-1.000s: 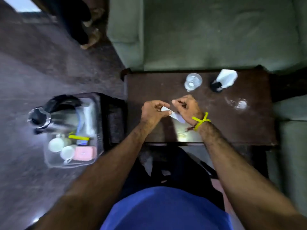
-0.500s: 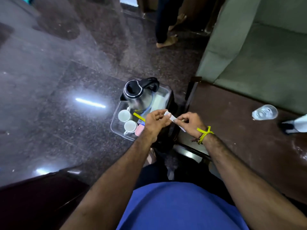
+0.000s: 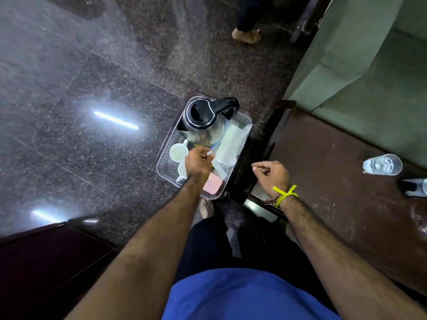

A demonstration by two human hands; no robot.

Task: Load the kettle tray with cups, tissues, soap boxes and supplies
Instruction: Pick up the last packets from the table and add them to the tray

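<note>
A clear plastic tray (image 3: 164, 159) sits low on a black stand left of the brown table (image 3: 335, 192). It holds a steel kettle (image 3: 204, 118) with a black lid, two white cups (image 3: 178, 152), a pink soap box (image 3: 213, 187) and white paper packs (image 3: 231, 144). My left hand (image 3: 198, 163) hovers over the cups inside the tray, pinching a small white sachet (image 3: 209, 153). My right hand (image 3: 271, 175) hangs by the table's left corner, fingers curled, with nothing visible in it.
A clear glass (image 3: 382, 164) and a white bottle with a black cap (image 3: 413, 187) stand on the table at right. A green sofa (image 3: 360, 65) lies behind. Another person's foot (image 3: 246, 35) is on the granite floor. Dark furniture (image 3: 46, 262) fills the lower left.
Both hands held the white sachet together before. Now my left hand alone has carried it left over the tray, and my right hand has let go and stayed near the table corner.
</note>
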